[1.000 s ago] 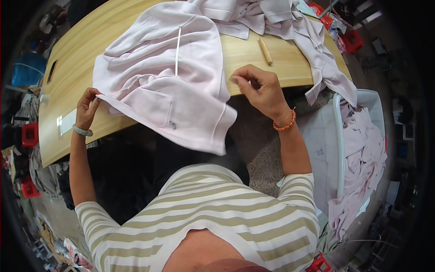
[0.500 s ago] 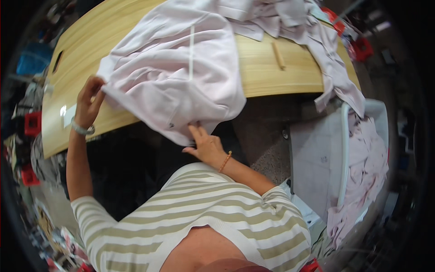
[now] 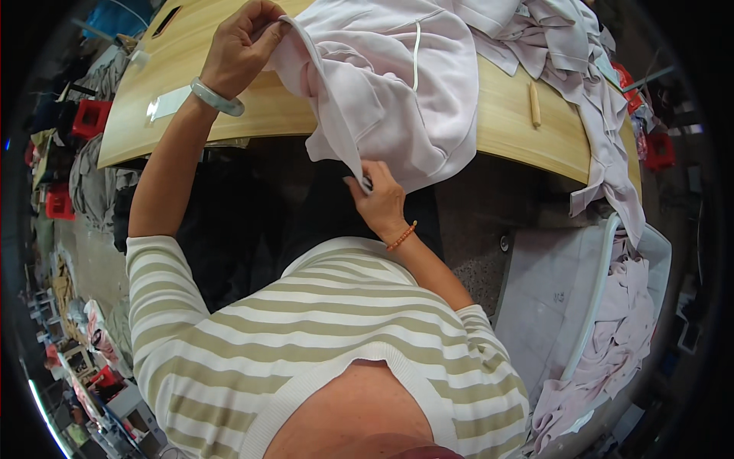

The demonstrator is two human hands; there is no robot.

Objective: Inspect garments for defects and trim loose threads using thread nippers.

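Head view: both hands' grip stretches pale pink garment [image 3: 397,92] edge diagonally.

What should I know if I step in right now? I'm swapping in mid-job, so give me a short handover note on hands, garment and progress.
Left hand: pinching the upper edge of the pale pink hoodie, lifted above the wooden table.
Right hand: gripping the hoodie's lower edge, below the table's front edge.
Hoodie: partly on the table, partly hanging off; white drawstring faces up.
Nearby: heap of pink garments on the table's far right; wooden stick beside it; more pink pieces in the bin at right.
Done: hoodie gripped at two edges.
Left: it is not yet laid flat.
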